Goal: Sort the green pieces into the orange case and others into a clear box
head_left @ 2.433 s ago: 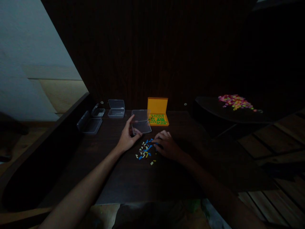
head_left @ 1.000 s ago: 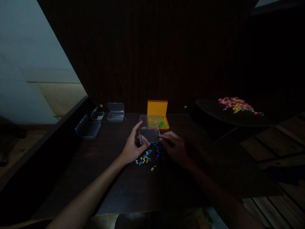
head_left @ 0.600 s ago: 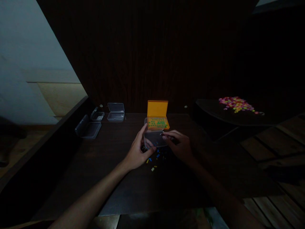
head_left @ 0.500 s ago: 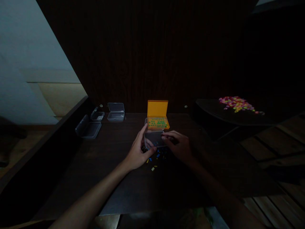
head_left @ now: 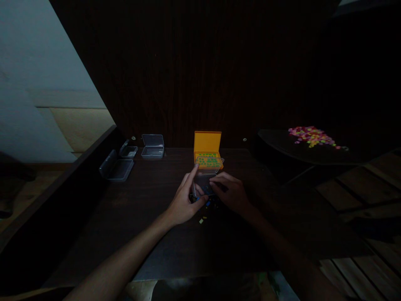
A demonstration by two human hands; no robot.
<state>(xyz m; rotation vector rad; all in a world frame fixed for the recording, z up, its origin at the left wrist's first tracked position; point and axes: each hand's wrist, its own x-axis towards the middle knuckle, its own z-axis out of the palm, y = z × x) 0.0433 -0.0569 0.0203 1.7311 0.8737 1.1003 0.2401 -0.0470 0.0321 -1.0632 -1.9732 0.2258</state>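
Observation:
My left hand [head_left: 181,202] grips a clear plastic box [head_left: 202,180] at its left side, thumb along the near edge. The box's hinged lid stands open at the far side, in front of the yellow box [head_left: 207,142]. Over the right part of the clear box is my right hand [head_left: 232,192], its fingertips pinched together. Whatever the pinch holds is too dark and small to make out. Small blue and yellow pieces [head_left: 201,221] lie on the tabletop beneath and in front of the clear box. Green pieces show in the yellow box, partly through the clear lid.
Three more open clear boxes stand at the left: one by the back panel [head_left: 153,153], a small one [head_left: 129,151] and a larger one [head_left: 120,170]. A colourful heap of small pieces [head_left: 313,137] lies on a raised dark surface at the right. A dark side board borders the left.
The clear box has shifted slightly right and tilted, so its lid overlaps more of the yellow box. My right fingertips have moved a little left and down, over the box's interior.

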